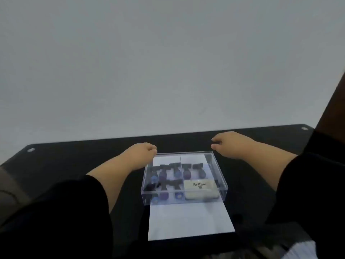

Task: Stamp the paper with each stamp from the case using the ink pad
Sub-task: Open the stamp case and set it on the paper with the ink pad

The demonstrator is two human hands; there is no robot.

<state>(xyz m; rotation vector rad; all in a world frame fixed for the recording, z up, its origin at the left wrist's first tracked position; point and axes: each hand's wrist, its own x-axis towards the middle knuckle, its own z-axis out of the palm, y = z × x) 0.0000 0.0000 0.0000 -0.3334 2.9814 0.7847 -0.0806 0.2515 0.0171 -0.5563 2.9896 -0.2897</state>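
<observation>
clear case (184,176) with stamps (177,171) and ink pad (201,189) is seen on paper (190,221), frame centre; left hand (143,149) and right hand (229,143) are rested beside its far corners, fingers loosely curled, nothing held.

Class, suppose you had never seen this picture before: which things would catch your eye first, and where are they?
First, the clear plastic case in the middle, standing on the far part of a white paper on the black table. Inside lie dark-handled stamps and, at the near right, a white ink pad. The left hand and right hand flank its far corners.
</observation>
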